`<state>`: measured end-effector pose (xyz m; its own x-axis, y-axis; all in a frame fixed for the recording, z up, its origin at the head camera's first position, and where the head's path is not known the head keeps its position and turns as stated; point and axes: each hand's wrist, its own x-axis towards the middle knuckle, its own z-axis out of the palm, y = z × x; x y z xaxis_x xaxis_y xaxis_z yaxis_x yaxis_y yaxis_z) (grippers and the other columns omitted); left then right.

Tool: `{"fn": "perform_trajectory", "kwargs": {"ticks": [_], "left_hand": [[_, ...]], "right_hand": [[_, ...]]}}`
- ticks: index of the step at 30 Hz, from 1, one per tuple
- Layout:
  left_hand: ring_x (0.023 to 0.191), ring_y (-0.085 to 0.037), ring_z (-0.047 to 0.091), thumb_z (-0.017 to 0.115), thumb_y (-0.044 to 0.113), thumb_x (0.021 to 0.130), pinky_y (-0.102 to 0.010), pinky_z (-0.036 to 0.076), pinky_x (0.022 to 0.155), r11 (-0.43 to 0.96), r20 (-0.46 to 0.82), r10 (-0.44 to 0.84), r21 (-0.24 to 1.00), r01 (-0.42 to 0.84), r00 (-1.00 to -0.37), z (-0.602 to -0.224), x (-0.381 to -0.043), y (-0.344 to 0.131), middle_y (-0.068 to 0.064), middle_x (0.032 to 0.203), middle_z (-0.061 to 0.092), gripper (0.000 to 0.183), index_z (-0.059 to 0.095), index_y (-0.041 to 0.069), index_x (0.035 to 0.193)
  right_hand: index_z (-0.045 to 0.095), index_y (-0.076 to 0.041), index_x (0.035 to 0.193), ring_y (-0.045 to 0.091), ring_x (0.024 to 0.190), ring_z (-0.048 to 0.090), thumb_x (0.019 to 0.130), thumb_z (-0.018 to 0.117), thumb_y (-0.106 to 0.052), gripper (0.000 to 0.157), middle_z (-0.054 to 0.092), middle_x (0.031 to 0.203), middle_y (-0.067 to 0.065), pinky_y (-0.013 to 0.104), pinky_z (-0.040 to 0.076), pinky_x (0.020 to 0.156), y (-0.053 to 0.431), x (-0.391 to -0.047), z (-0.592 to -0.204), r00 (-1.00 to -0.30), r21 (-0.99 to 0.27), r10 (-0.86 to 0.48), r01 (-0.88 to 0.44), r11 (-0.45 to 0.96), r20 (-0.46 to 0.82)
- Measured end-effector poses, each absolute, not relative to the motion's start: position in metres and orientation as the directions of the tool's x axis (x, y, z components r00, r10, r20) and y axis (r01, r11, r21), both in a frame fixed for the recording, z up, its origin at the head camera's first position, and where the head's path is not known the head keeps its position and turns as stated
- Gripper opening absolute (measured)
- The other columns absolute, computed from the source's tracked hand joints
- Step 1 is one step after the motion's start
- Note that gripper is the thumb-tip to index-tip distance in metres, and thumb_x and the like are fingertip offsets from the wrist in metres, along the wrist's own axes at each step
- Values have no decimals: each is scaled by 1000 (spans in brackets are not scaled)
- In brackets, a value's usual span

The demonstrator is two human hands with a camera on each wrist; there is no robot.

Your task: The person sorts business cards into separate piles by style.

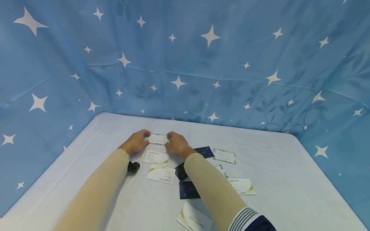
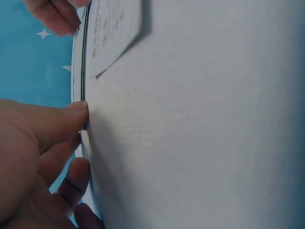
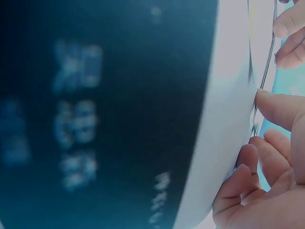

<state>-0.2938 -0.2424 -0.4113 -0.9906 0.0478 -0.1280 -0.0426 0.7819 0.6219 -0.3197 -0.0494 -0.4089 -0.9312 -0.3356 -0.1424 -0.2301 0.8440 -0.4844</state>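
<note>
Card: leaf-bordered; you are holding it near the far edge of the counter.
Left grip: pinching its left end.
Right grip: pinching its right end.
Card ends: squeezing inward could be bowing them.
Gold-trimmed cards: 2 are lying just nearer you, possibly snagging if you are drawing back low.
Dark cards: lying partly behind your right sleeve, which could be brushing them.

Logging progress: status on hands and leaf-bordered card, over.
Left hand, right hand: pinching opposite ends. Leaf-bordered card: held between them. White-and-gold card: near side, apparently not blocking.
</note>
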Motion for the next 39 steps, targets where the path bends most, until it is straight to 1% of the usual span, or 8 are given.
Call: {"fn": "perform_trajectory", "kwargs": {"ticks": [12,18,23,25,29,32,35,39], "left_hand": [[141,-41,34,60,8,98,-52,26,113,781,-121,70,624,-21,-990,-412,-295,-233,-24,147,45,46,47,-5,140],[144,-42,27,62,15,98,-54,22,114,791,-116,71,612,-15,-991,-411,-293,-232,-24,154,37,59,39,-2,150],[138,-43,38,62,21,98,-55,28,111,780,-111,81,625,-6,-991,-406,-288,-233,-25,155,35,65,35,1,154],[135,-43,41,63,24,98,-56,31,109,769,-116,80,639,-13,-990,-404,-286,-233,-25,154,37,67,34,2,155],[139,-42,37,66,28,98,-58,29,109,753,-119,98,658,-5,-988,-394,-283,-225,-26,153,38,71,33,7,157],[139,-42,36,68,29,96,-59,29,109,742,-84,141,668,49,-987,-386,-280,-212,-25,153,38,72,34,10,157],[140,-41,35,71,27,94,-59,29,110,724,-33,196,679,122,-980,-378,-277,-196,-21,154,39,70,39,13,155],[142,-37,34,75,26,91,-57,29,111,695,22,269,688,210,-963,-371,-273,-171,-15,153,42,68,46,15,152]], "right_hand": [[48,-12,148,25,137,45,99,64,-25,54,52,146,6,41,36,109,-38,-316,-409,-939,-505,-316,-207,838,-138],[44,-13,151,26,139,42,98,66,-26,59,50,149,7,43,36,109,-31,-313,-407,-940,-568,-312,-184,802,-137],[44,-11,151,26,140,40,98,66,-28,60,47,151,7,43,34,110,-19,-308,-392,-919,-624,-376,-227,747,-116],[45,-10,151,26,139,42,98,67,-28,60,47,151,7,44,35,110,-11,-304,-384,-908,-637,-409,-263,725,-91],[49,-9,147,28,130,51,97,68,-27,57,52,146,7,44,41,104,15,-296,-367,-890,-665,-454,-316,677,-40],[53,-10,145,28,126,53,96,69,-26,54,55,144,6,44,44,101,45,-293,-357,-878,-676,-478,-346,650,-10],[54,-11,145,30,128,51,96,69,-26,54,55,144,7,48,43,102,82,-291,-351,-861,-670,-509,-378,639,0],[54,-11,145,32,132,47,94,71,-26,56,53,146,8,54,39,104,132,-289,-354,-867,-674,-498,-364,643,-6]]}}
